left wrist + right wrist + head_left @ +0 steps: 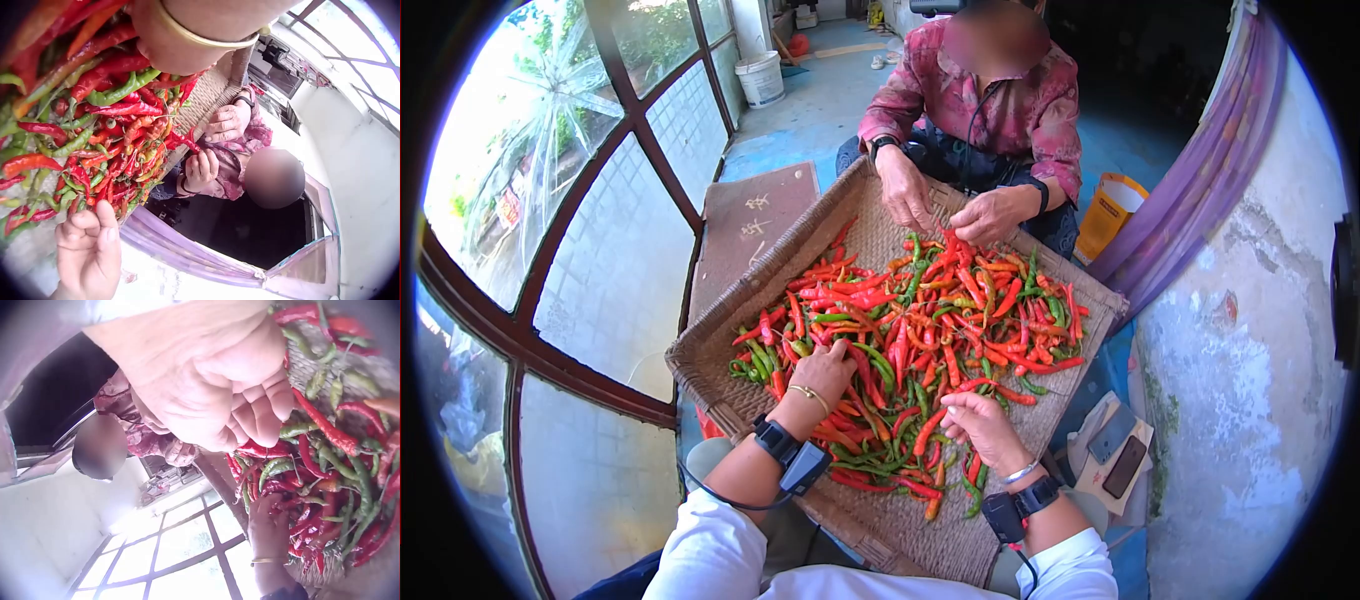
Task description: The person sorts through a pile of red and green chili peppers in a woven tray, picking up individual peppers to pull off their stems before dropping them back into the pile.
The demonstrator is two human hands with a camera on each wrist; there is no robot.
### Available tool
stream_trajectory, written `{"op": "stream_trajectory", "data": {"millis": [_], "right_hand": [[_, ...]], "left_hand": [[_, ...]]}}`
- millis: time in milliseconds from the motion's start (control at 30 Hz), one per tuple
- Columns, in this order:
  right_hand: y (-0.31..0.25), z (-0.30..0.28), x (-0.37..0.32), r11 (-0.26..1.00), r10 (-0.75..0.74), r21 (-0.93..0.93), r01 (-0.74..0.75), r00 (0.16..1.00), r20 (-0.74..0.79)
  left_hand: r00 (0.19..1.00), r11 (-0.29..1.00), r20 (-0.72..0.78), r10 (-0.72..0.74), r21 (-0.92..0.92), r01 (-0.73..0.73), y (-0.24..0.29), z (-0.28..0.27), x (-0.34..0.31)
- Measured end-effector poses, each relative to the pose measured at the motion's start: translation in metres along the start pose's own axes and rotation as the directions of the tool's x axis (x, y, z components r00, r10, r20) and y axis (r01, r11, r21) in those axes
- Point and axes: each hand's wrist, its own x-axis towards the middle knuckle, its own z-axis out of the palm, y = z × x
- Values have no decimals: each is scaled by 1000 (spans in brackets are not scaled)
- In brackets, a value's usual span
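Observation:
Red, orange and green peppers [900, 340] are heaped across a woven tray [920, 530]. My left hand [822, 375], with a bracelet at the wrist, reaches down into the left part of the heap; in the right wrist view that hand [269, 531] touches peppers, and whether it grips one is unclear. Over the near right edge of the heap is my right hand [985, 428], palm turned partly up. Its fingers are loosely bent with nothing visible in them, as the left wrist view of the right hand [90, 250] also shows.
Across the tray, a seated person's hands [990, 215] hold a red pepper. Two phones [1124, 467] lie at the right, near a wall [1230, 400]. Framed windows [600, 260] stand at the left; a yellow bag [1108, 215] and white bucket [760, 80] stand behind.

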Motion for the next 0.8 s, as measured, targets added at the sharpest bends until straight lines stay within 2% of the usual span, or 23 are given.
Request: {"op": "stream_trajectory", "data": {"millis": [233, 367, 433, 467, 533, 600, 633, 667, 700, 733, 767, 800], "right_hand": [[1, 8, -3, 997, -14, -82, 15, 1000, 20], [-1, 12, -6, 992, -9, -124, 12, 1000, 28], [-1, 14, -8, 991, -2, -131, 7, 999, 36], [-2, 16, -9, 989, -20, -146, 24, 999, 31], [0, 18, -9, 986, -37, -161, 40, 999, 26], [5, 22, -8, 936, -163, -305, 177, 984, 70], [5, 25, -9, 936, -161, -307, 176, 984, 72], [4, 30, -10, 866, -271, -407, 292, 956, 111], [1, 34, -13, 771, -372, -496, 400, 914, 159], [-5, 39, -16, 714, -382, -569, 408, 908, 172], [-3, 39, -15, 714, -381, -569, 408, 908, 173], [0, 38, -12, 621, -462, -617, 484, 861, 211]], "left_hand": [[989, 992, 90, 116, 43, -121, 3, -17, -2], [973, 974, 50, 225, -6, -225, 10, -21, -10], [948, 927, -76, 310, -200, -319, 11, -21, -12], [948, 927, -75, 308, -201, -317, 14, -24, -15], [905, 820, -256, 340, -391, -418, 27, -37, -19], [902, 799, -270, 338, -423, -426, 32, -36, -22], [897, 778, -284, 338, -452, -436, 35, -37, -24], [882, 713, -337, 328, -524, -465, 41, -42, -28], [882, 713, -337, 329, -524, -466, 44, -43, -28], [866, 653, -387, 317, -573, -495, 45, -43, -29], [849, 588, -435, 300, -616, -524, 46, -43, -29], [845, 540, -448, 292, -652, -532, 46, -42, -29]]}}
